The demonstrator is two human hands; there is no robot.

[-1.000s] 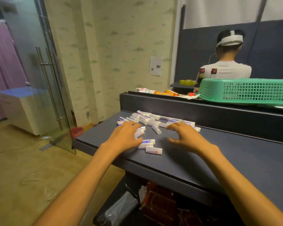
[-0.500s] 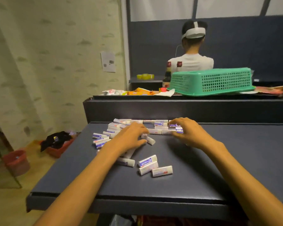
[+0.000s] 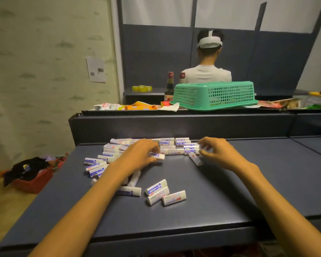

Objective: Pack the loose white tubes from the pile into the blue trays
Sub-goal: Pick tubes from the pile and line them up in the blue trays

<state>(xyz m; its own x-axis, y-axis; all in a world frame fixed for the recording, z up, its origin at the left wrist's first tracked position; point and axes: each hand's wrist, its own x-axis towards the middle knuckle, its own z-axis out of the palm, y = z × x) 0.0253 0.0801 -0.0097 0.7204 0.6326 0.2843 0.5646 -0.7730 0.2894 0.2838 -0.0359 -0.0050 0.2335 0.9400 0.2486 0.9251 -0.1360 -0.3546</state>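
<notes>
In the head view, both forearms were seen stretched forward over the dark table (image 3: 220, 201), palms turned down. The left hand (image 3: 139, 154) was set at the near edge of the pile of white tubes (image 3: 167, 145), its fingers curled, and one tube (image 3: 158, 156) was pinched between thumb and fingertips, lying flat at the 3 o'clock side of that hand. The right hand (image 3: 218, 153) was held at the 3 o'clock end of the pile, fingers bent in a claw; whether a tube was actually gripped could not be told, though a slanted tube (image 3: 195, 158) lay just under its fingertips. The pile itself was spread along the far part of the table, toward 12 o'clock, with a looser cluster trailing to 9 o'clock beneath the left forearm. A small group of three tubes (image 3: 165, 195) was left apart at 6 o'clock of the pile, between the two forearms. No blue tray could be made out with certainty.

Compared with half a second earlier, the camera had been swung slightly rightward. The right hand had been drawn back from flat over the pile's end, its fingers more curled, and the slanted tube had been pulled clear of the row. The left hand had been kept roughly where it was, over the pile's near edge.
</notes>
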